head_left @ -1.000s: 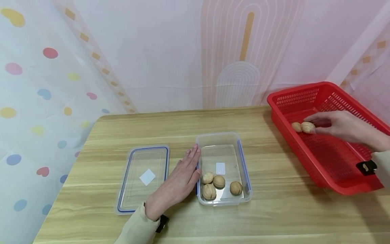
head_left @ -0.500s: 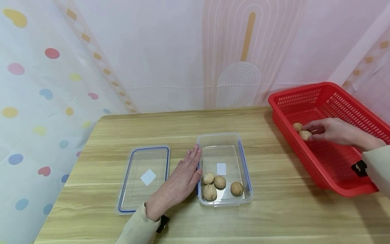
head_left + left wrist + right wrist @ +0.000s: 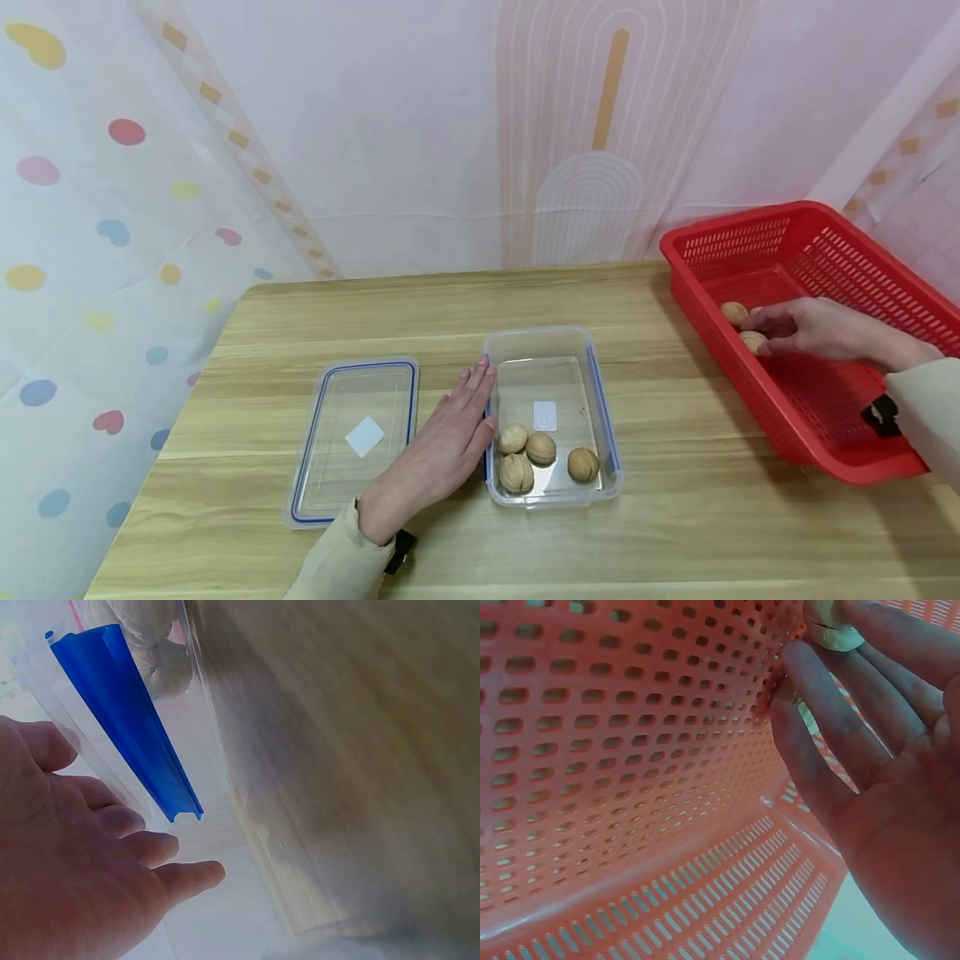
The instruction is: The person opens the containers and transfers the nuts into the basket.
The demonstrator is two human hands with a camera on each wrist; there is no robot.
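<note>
My right hand (image 3: 832,332) reaches into the red plastic basket (image 3: 738,392) and pinches a walnut (image 3: 752,342) between thumb and fingers. In the right wrist view that walnut (image 3: 831,630) shows at the top, between the thumb and fingertips. Another walnut (image 3: 734,313) lies just behind it in the basket, and part of one more shows by the fingertips. My left hand (image 3: 438,442), fingers straight, rests against the left side of a clear plastic food box (image 3: 540,375). Several walnuts (image 3: 516,472) sit at the box's near end. A blue side clip (image 3: 127,720) shows beside the left fingers.
Left of the box, the clear lid (image 3: 337,467) with a blue seal lies flat on the wooden table (image 3: 442,317). The basket stands at the table's right side, its perforated walls around the right hand. A patterned cloth backdrop (image 3: 397,125) hangs behind the table.
My right hand has moved slightly toward the near side of the basket, and the walnut at its fingertips has shifted nearer too. The left hand and the box stay in place.
</note>
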